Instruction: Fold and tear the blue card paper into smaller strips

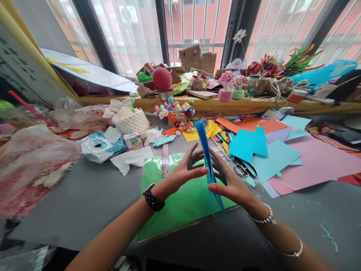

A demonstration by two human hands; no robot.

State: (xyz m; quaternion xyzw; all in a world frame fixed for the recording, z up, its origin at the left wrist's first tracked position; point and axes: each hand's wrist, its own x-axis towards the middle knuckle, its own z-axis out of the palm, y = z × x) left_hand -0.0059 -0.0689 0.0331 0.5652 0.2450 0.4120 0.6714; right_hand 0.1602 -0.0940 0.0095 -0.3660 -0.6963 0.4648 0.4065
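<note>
A folded sheet of blue paper (201, 137) stands nearly edge-on between my hands, its two layers parting at the lower end. My left hand (189, 165) is at its left side, thumb and fingertips against the paper. From the right, my right hand (229, 178) holds it too, with the thumb at the near side and the fingers partly hidden behind. Beneath both hands lies a green sheet (166, 210) that looks glossy, as if in clear plastic. A pink patterned ruler (165, 162) rests across its upper left part.
Black-handled scissors (245, 167) lie right of the green sheet, by blue paper squares (244, 145) and a large pink sheet (318, 162). Yellow paper pieces (214, 129) are behind. At left are a wet-wipes pack (101, 146), a small carton (133, 142) and plastic bags (34, 158).
</note>
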